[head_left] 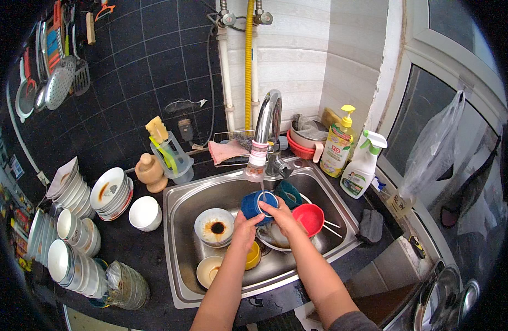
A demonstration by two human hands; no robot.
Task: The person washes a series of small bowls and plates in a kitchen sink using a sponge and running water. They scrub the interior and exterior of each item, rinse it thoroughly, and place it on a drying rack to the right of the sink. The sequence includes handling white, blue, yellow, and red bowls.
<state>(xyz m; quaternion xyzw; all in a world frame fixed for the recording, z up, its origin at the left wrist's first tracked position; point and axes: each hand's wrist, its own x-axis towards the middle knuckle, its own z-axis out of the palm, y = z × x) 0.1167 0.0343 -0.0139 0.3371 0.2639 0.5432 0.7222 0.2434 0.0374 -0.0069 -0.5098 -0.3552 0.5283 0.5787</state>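
Note:
Over the steel sink (175, 265), my left hand (244, 229) and my right hand (281, 216) grip a small blue cup (251, 206) between them. Its pale-rimmed mouth tilts toward the tap (270, 110), and a thin stream of water falls at it. Fingers of both hands are closed on its sides. Below and around lie a stained white bowl (208, 219), a cream bowl (206, 270), a yellow bowl (253, 257), a red bowl (309, 219) and a dark teal bowl (287, 193). My right forearm and hand partly hide a pan-like dish (272, 237).
Stacked bowls (72, 267) and plates (111, 190) crowd the left counter beside a white bowl (145, 213). A soap pump bottle (336, 144), spray bottle (363, 165) and grey cloth (371, 226) stand or lie right of the sink. Utensils hang from the left wall.

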